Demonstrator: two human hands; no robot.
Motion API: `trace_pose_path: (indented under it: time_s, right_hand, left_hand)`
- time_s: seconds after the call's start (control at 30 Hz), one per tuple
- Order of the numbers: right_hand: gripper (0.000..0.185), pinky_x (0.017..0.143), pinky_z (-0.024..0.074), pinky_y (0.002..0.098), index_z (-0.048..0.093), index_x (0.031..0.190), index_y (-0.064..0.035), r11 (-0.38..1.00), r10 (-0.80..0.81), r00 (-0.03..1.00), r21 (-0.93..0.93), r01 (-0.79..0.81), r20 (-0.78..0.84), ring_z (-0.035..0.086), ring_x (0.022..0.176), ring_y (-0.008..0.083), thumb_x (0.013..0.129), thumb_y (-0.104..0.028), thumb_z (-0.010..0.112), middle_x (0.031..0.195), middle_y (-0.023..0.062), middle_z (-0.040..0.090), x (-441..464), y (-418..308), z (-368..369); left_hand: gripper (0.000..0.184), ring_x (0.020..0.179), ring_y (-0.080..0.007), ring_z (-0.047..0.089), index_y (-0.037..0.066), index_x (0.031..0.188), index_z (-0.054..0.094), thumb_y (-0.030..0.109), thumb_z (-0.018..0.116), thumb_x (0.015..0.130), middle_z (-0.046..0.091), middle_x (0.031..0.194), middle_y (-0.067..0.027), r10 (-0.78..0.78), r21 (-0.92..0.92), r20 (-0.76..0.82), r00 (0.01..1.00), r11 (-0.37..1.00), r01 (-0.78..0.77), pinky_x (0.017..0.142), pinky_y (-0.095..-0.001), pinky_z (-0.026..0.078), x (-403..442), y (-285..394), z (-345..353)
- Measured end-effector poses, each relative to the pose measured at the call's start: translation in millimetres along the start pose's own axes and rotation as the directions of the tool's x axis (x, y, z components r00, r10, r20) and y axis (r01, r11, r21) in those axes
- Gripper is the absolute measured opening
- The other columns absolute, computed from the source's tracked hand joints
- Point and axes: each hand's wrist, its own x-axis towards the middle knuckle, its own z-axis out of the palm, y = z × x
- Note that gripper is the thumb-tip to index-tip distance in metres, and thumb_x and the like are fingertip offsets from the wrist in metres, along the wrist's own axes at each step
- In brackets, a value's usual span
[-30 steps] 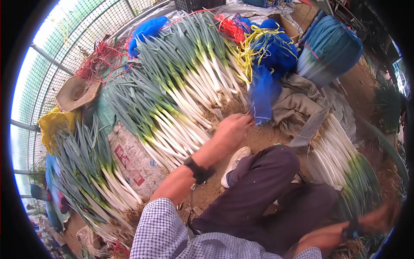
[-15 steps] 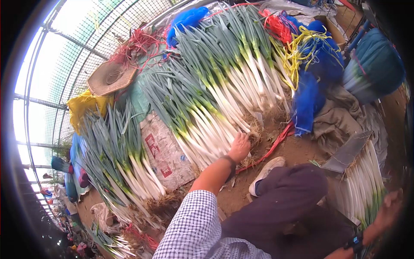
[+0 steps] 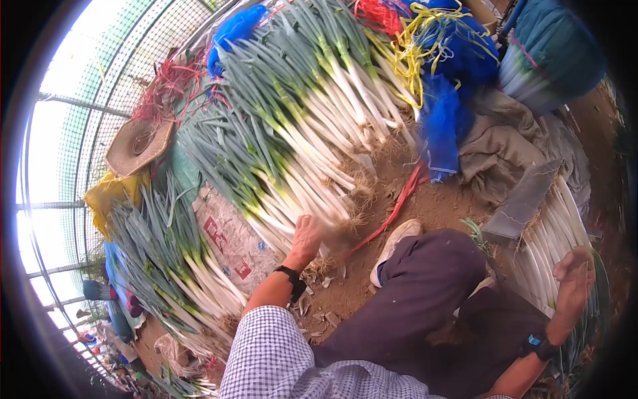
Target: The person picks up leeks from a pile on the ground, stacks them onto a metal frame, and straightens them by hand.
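Note:
My left hand (image 3: 306, 241) is over the white lower stalks of the long green onions (image 3: 309, 186), which lie side by side in a wide row with leaves pointing away and roots toward me. Its fingers are curled down round a stalk; the fingertips are partly hidden and the stalk end beside them is blurred. Off to the right, my right hand (image 3: 573, 276) is raised over a second bundle of green onions (image 3: 541, 266), fingers loosely bent and apart, with nothing seen in them. A dark flat panel (image 3: 523, 199) stands by that bundle's root end.
Another row of green onions (image 3: 179, 266) lies at left, beside a printed sack (image 3: 222, 243). A straw hat (image 3: 138, 145), blue netting (image 3: 438, 126), yellow ties (image 3: 425, 43) and a wrapped bundle (image 3: 551, 60) surround the work. Red tape (image 3: 395, 209) crosses the soil near my shoe (image 3: 397, 249).
My left hand has drawn back leftward along the row, its fingers now curled among the stalks. My right hand has risen and come inward. The whole view has shifted a little.

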Motion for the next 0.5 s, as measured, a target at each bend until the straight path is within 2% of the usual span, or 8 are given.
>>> trace_pose_path:
  time_s: [0.1, 0.13, 0.23, 0.33, 0.37, 0.43, 0.5]
  right_hand:
    - [0.041, 0.071, 0.045, 0.029, 0.058, 0.125, 0.0059, 1.0, 0.016, 0.995, -0.017, -0.014, 0.103, 0.057, 0.074, 0.0162, 0.1, -0.027, 0.061, 0.092, 0.0095, 0.063, 3, -2, 10]
    - [0.04, 0.071, 0.0449, 0.0288, 0.059, 0.125, 0.0056, 1.0, 0.004, 0.994, -0.028, -0.001, 0.107, 0.057, 0.074, 0.0159, 0.1, -0.026, 0.061, 0.092, 0.0092, 0.064, 3, 0, 12]
    - [0.04, 0.073, 0.0441, 0.0285, 0.057, 0.126, 0.0053, 0.996, 0.024, 0.991, -0.085, -0.013, 0.13, 0.054, 0.076, 0.0147, 0.099, -0.025, 0.06, 0.097, 0.0084, 0.061, 1, 0, 10]
    - [0.037, 0.075, 0.0437, 0.028, 0.056, 0.126, 0.0057, 0.985, 0.058, 0.993, -0.166, -0.04, 0.1, 0.053, 0.077, 0.0142, 0.1, -0.021, 0.058, 0.098, 0.0079, 0.06, -3, -3, 8]
    - [0.036, 0.076, 0.0437, 0.0278, 0.056, 0.126, 0.0059, 0.98, 0.068, 0.994, -0.194, -0.051, 0.083, 0.053, 0.077, 0.0141, 0.101, -0.02, 0.057, 0.098, 0.0078, 0.06, -5, -4, 9]
    - [0.032, 0.077, 0.0435, 0.0274, 0.057, 0.125, 0.0054, 0.986, 0.048, 0.993, -0.164, -0.03, 0.104, 0.053, 0.078, 0.0137, 0.102, -0.017, 0.055, 0.096, 0.0073, 0.061, -6, -9, 16]
    - [0.029, 0.077, 0.0435, 0.0273, 0.058, 0.124, 0.0049, 0.988, 0.036, 0.993, -0.156, -0.019, 0.108, 0.053, 0.078, 0.0132, 0.102, -0.015, 0.053, 0.095, 0.007, 0.061, -7, -11, 17]
  left_hand:
    - [0.03, 0.125, -0.0413, 0.046, 0.003, 0.113, 0.064, 0.013, 0.064, 0.084, 0.051, 0.131, -0.0216, -0.159, -0.097, -0.24, 0.958, 0.986, 0.139, 0.11, -0.0507, 0.037, -13, 6, 15]
    - [0.042, 0.132, -0.0463, 0.042, 0.001, 0.125, 0.057, 0.014, 0.065, 0.086, 0.044, 0.141, -0.0272, -0.22, -0.159, -0.217, 0.951, 0.969, 0.188, 0.111, -0.0528, 0.036, -16, 8, 15]
    - [0.049, 0.133, -0.0452, 0.041, -0.001, 0.127, 0.054, 0.019, 0.069, 0.085, 0.045, 0.14, -0.028, -0.309, -0.1, -0.205, 0.929, 0.951, 0.294, 0.112, -0.0505, 0.035, -14, 8, 14]
    - [0.048, 0.121, -0.0477, 0.052, -0.002, 0.125, 0.056, 0.018, 0.072, 0.084, 0.055, 0.13, -0.0276, -0.558, -0.302, -0.41, 0.722, 0.83, 0.47, 0.105, -0.0501, 0.043, -4, 3, 27]
    - [0.048, 0.114, -0.0464, 0.056, -0.004, 0.124, 0.056, 0.016, 0.071, 0.083, 0.058, 0.124, -0.026, -0.707, -0.398, -0.255, 0.659, 0.698, 0.595, 0.1, -0.0495, 0.046, -2, -4, 32]
    - [0.046, 0.101, -0.0438, 0.063, -0.006, 0.123, 0.057, 0.013, 0.07, 0.083, 0.065, 0.113, -0.0228, -0.885, -0.482, 0.107, 0.453, 0.352, 0.802, 0.091, -0.0483, 0.052, -7, -22, 49]
    - [0.041, 0.09, -0.0369, 0.066, -0.007, 0.122, 0.058, 0.01, 0.066, 0.085, 0.067, 0.106, -0.0186, -0.852, -0.61, 0.239, 0.466, 0.242, 0.755, 0.082, -0.0451, 0.055, -26, -63, 95]
